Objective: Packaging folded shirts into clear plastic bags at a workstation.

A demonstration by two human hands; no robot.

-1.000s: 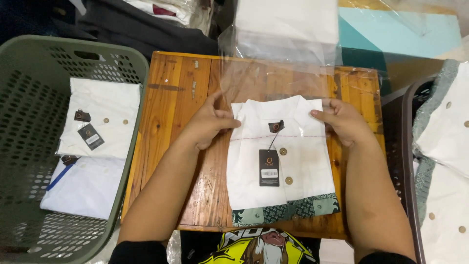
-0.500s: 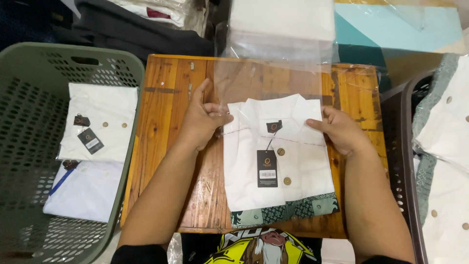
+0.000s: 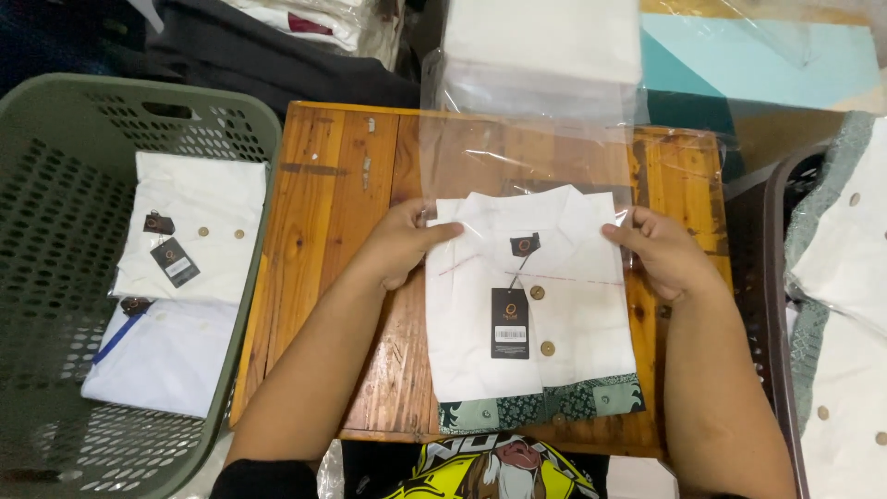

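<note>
Table (image 3: 333, 185): centre — folded shirt (image 3: 545, 360) lies on its right half, collar end inside the plastic bag (image 3: 527, 157).
Hands: left hand (image 3: 402, 245) and right hand (image 3: 667, 254) flank the collar.
Left: basket (image 3: 55, 185) — two packed shirts (image 3: 199, 226) in it.
Right: more shirts (image 3: 845, 277).

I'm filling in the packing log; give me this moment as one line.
left hand: grips folded white shirt left edge | right hand: grips its right edge | clear plastic bag: at collar | wooden table
</note>
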